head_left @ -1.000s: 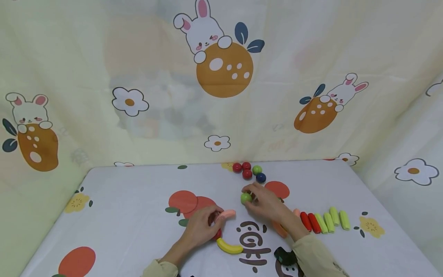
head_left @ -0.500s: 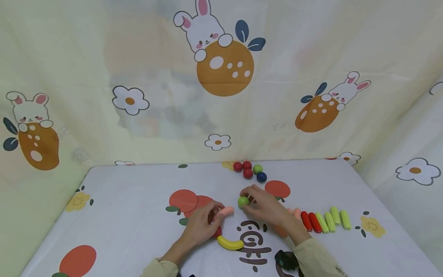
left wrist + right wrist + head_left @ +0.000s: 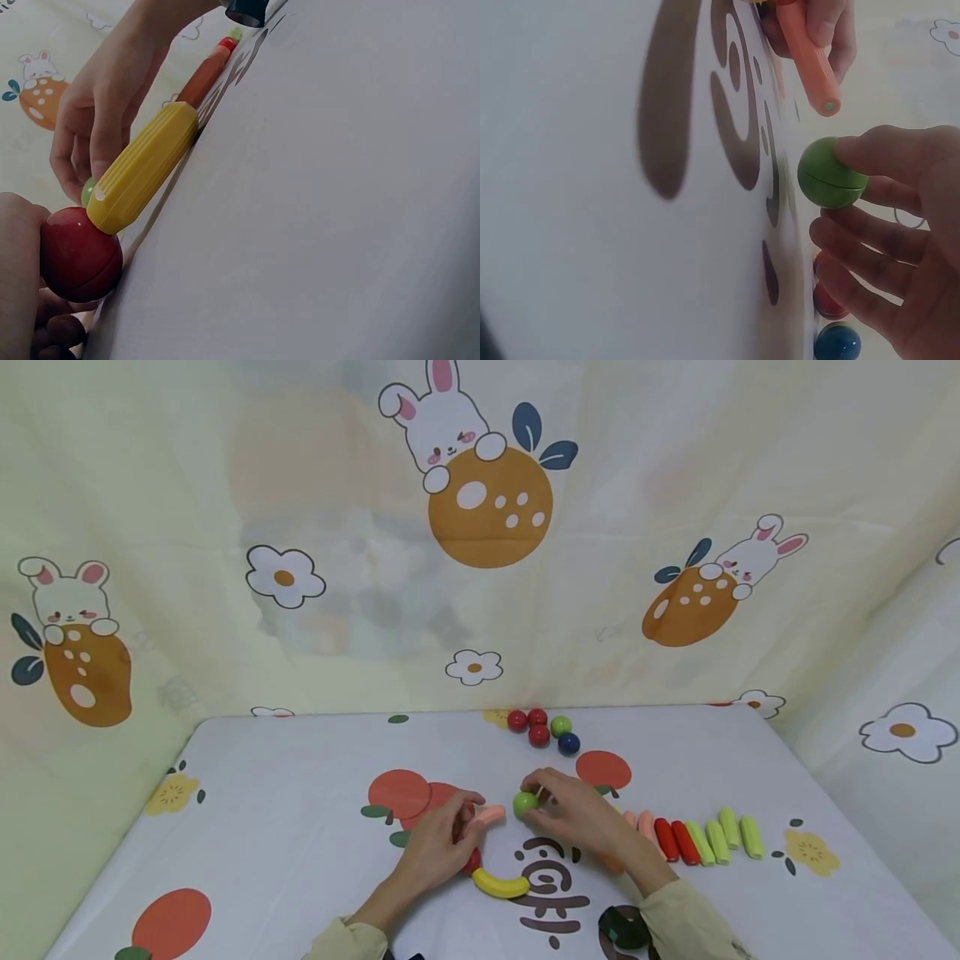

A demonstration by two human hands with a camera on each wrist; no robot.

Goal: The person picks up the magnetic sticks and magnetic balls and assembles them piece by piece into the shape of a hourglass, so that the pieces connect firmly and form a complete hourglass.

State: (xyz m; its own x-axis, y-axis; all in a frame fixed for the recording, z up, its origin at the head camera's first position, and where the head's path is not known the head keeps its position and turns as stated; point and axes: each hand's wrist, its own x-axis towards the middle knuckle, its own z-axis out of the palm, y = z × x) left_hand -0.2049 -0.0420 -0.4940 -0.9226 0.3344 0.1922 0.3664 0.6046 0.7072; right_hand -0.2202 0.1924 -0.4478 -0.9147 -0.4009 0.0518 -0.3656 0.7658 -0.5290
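Between thumb and fingers, my left hand (image 3: 444, 845) pinches a salmon-pink stick (image 3: 491, 814), its free end pointing right. A red ball (image 3: 81, 255) lies beside that hand, partly hidden in the head view. Against the ball sits one end of a curved, ribbed yellow stick (image 3: 500, 885). My right hand (image 3: 573, 810) holds a glossy green ball (image 3: 831, 174) with a groove round it, the thumb on its top side. The ball is a short gap from the stick's tip; the right hand's lower fingers extend loosely below it in the right wrist view.
Red balls (image 3: 538, 736), a second green ball (image 3: 560, 726) and a dark blue ball (image 3: 568, 743) cluster at the table's back edge. Right of my forearm, red sticks (image 3: 675, 842) and light green sticks (image 3: 720, 839) form a row. A dark object (image 3: 625, 927) lies by the right sleeve.
My right hand has brought the green ball left and nearer to me, close to the salmon-pink stick's tip. The left hand has stayed almost still, its stick shifting slightly left.
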